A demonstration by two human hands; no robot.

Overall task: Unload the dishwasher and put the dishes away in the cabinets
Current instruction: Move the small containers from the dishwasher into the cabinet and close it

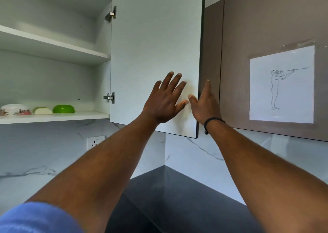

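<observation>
Blue sleeve (35, 216) lowest in view. Left hand (164, 101) flat, fingers spread, on open white cabinet door (154, 55); right hand (204, 104) straight-fingered at its free edge. Inverted green plastic bowl (63, 108), floral bowl (15, 109) on bottom shelf's front edge. Risk: hard shut traps right fingers.

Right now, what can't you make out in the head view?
- Right hand: fingers behind the cabinet door edge, grip unclear.
- Cabinet interior: right part hidden by the open door.
- Top shelf: its upper surface is above eye level.
- Dishwasher: out of frame.
- Bowls: contents hidden, upside down.
</observation>
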